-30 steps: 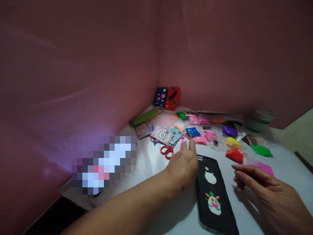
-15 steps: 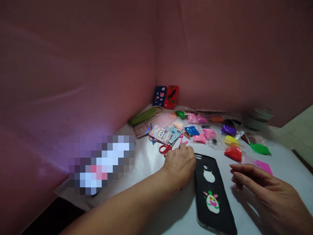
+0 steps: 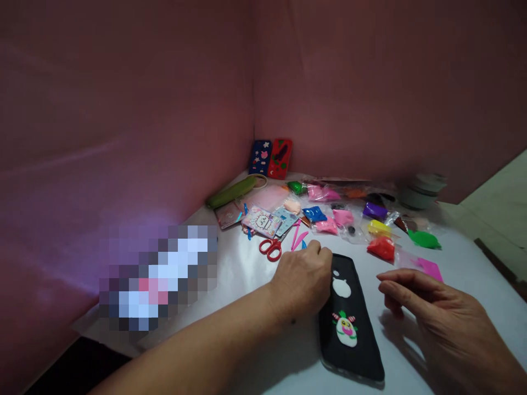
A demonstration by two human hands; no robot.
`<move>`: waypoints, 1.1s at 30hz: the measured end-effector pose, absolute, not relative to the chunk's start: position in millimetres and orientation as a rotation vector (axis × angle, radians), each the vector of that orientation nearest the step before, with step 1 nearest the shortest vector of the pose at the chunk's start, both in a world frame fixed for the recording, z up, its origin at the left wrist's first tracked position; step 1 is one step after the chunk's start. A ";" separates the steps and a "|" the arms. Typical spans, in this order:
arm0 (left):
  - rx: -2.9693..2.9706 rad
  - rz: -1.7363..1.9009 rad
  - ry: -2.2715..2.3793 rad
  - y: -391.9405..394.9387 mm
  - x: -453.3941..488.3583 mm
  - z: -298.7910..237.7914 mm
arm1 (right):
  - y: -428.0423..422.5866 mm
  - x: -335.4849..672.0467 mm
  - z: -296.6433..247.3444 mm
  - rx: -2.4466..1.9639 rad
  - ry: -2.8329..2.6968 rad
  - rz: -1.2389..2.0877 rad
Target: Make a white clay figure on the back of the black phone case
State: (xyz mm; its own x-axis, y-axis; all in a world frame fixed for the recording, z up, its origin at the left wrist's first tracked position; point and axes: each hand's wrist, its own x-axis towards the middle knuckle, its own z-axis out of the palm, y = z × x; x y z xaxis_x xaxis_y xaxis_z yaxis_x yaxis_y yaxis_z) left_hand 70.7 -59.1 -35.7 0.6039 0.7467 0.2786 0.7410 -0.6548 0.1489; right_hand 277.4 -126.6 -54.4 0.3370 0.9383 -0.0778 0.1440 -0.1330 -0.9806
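Pink walls [image 3: 123,109], white table [image 3: 242,269], two hands beside a black phone case [image 3: 360,318]

The phone case lies flat near the table's front, between the hands. On it sit a plain white shape [image 3: 342,288] and, nearer, a decorated white figure [image 3: 346,330] with green and pink details.

The left hand [image 3: 302,277] is at the case's upper left edge, fingers curled inward; its fingertips are hidden, so I cannot tell whether it grips anything. Just beyond it are a blue piece [image 3: 304,245], pink sticks [image 3: 300,240] and red-handled scissors [image 3: 270,249].

The right hand [image 3: 444,318] is to the right of the case, apart from it, fingers bent, thumb and forefinger tips close together. Whether they pinch something tiny, I cannot tell. A red packet [image 3: 381,249] lies beyond, near a yellow packet [image 3: 379,227].
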 end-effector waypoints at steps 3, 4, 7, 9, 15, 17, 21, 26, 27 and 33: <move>2.777 0.570 1.219 -61.2 72.0 -36.4 | -126.5 272.9 -49.1 -1.557 -0.932 1.113; 2.763 0.608 1.180 -62.9 72.8 -36.5 | -126.4 271.9 -47.8 -1.534 -0.892 1.163; 2.726 0.792 0.998 -69.8 76.0 -37.1 | -126.3 271.0 -45.4 -1.436 -0.824 1.275; 2.706 0.935 0.866 -74.8 78.3 -37.7 | -126.4 271.0 -44.6 -1.391 -0.819 1.321; 2.663 1.019 0.723 -83.2 82.6 -38.6 | -127.1 269.2 -45.0 -1.315 -0.832 1.324; 2.651 0.997 0.716 -84.1 83.7 -39.8 | -128.0 268.3 -46.0 -1.293 -0.863 1.330; 2.654 1.008 0.724 -86.4 87.1 -43.3 | -131.3 266.5 -45.5 -1.300 -0.931 1.314; 2.573 1.111 0.726 -88.0 87.5 -34.2 | -138.7 263.6 -36.8 -1.341 -1.045 1.217; 2.542 1.159 0.712 -87.1 86.0 -29.8 | -139.9 262.7 -34.5 -1.350 -1.046 1.175; 2.308 1.287 0.938 -73.2 74.5 -12.7 | -138.3 258.8 -27.1 -1.386 -1.016 1.066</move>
